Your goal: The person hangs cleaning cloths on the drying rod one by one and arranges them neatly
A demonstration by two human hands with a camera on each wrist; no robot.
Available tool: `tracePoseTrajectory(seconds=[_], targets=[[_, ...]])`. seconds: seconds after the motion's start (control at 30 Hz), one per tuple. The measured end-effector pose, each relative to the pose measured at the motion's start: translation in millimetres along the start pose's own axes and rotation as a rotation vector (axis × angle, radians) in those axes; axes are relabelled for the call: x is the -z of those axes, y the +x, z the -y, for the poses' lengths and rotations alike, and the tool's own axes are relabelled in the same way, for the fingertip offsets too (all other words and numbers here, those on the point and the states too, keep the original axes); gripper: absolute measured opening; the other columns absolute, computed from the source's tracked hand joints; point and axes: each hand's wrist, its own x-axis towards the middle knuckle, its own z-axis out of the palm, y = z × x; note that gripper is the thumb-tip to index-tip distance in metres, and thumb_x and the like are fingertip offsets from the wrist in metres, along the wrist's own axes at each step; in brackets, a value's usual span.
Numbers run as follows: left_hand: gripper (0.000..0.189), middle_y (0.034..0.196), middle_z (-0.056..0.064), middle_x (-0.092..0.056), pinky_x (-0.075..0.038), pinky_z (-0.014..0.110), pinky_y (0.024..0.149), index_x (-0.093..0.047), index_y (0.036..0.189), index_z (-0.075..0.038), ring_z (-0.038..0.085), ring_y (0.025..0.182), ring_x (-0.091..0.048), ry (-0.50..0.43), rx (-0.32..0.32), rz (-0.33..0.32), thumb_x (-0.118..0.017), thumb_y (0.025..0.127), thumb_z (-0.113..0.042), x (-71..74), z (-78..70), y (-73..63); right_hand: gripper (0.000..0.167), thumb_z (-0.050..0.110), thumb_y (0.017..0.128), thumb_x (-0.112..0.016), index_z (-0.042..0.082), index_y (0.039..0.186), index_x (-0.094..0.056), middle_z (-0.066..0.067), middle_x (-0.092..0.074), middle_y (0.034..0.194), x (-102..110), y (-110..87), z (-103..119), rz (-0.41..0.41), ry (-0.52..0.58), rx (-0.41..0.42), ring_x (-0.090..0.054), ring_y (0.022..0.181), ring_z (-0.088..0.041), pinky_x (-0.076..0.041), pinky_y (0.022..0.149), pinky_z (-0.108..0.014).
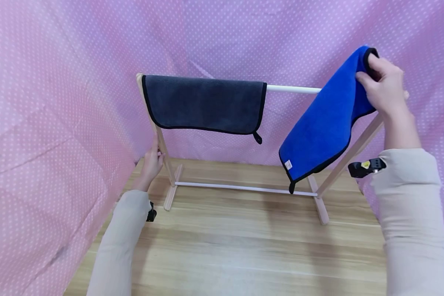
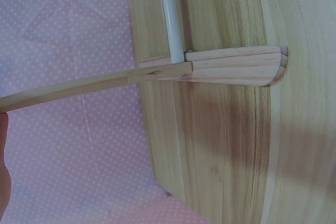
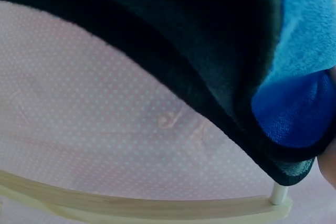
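Note:
My right hand (image 1: 386, 86) pinches the top corner of a blue towel (image 1: 323, 111) with black edging at the rack's right end. The towel slants down across the upper white rod (image 1: 294, 89), its loop and small white tag at the lower corner. In the right wrist view, the towel's dark side (image 3: 173, 35) and blue side (image 3: 299, 108) both show near the rod's end. My left hand (image 1: 152, 164) holds the left wooden post (image 1: 164, 152) of the rack below a grey towel (image 1: 205, 102). That towel hangs folded over the rod's left part, its black loop dangling.
The rack stands on a wood-grain table (image 1: 222, 246), its feet (image 1: 321, 209) joined by a lower white rod (image 1: 240, 188). Pink polka-dot cloth (image 1: 59, 123) surrounds the table at the back and sides. The right post (image 1: 351, 156) leans outward in view.

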Motion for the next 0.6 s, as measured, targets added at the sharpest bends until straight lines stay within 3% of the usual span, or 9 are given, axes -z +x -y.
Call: tracePoseTrajectory(seconds=[0.07,0.17,0.27,0.43,0.6], targets=[[0.089,0.096,0.039,-0.052,-0.051,0.053,0.071,-0.008,0.148,-0.017,0.05,0.087,-0.058,-0.002,0.0,-0.002,-0.053,0.079,0.019,-1.1,-0.3,1.3,0.032,0.004,0.084,-0.059,0.033,0.097,-0.067,0.022,-0.049,0.079,0.5,0.6,-3.2,0.024,-0.008,-0.038,-0.043,0.078,0.005,-0.026,0.074,-0.015],[0.088,0.096,0.038,-0.053,-0.051,0.053,0.074,-0.009,0.147,-0.014,0.05,0.088,-0.057,-0.006,0.017,0.002,-0.054,0.079,0.019,-2.2,-1.3,1.8,0.037,0.005,0.085,-0.059,0.023,0.117,-0.064,0.019,-0.06,0.103,-0.2,-0.6,-7.1,0.049,-0.01,-0.059,-0.048,0.093,0.007,-0.029,0.09,-0.01],[0.086,0.095,0.038,-0.053,-0.051,0.053,0.073,-0.011,0.147,-0.012,0.05,0.087,-0.057,-0.003,0.029,-0.001,-0.054,0.08,0.018,-3.3,-2.6,1.7,0.041,0.004,0.085,-0.058,0.016,0.124,-0.058,0.013,-0.056,0.12,-1.4,-1.7,-8.7,0.065,0.0,-0.062,-0.047,0.099,0.01,-0.034,0.094,-0.01],[0.082,0.089,0.039,-0.052,-0.05,0.053,0.069,-0.013,0.146,-0.008,0.049,0.082,-0.056,0.023,0.03,-0.017,-0.055,0.08,0.017,-5.4,-4.4,1.7,0.042,0.005,0.085,-0.058,0.017,0.125,-0.057,0.011,-0.055,0.122,-3.3,-2.4,-8.9,0.069,-0.005,-0.079,-0.047,0.099,0.011,-0.033,0.095,-0.01],[0.074,0.093,0.039,-0.052,-0.051,0.053,0.071,-0.019,0.143,0.0,0.049,0.086,-0.056,-0.008,0.092,-0.037,-0.052,0.079,0.017,-6.1,-7.8,2.0,0.043,0.006,0.085,-0.058,0.016,0.127,-0.053,0.003,-0.05,0.129,-4.8,-2.1,-8.7,0.062,-0.02,-0.092,-0.044,0.106,0.01,-0.03,0.099,-0.011]])
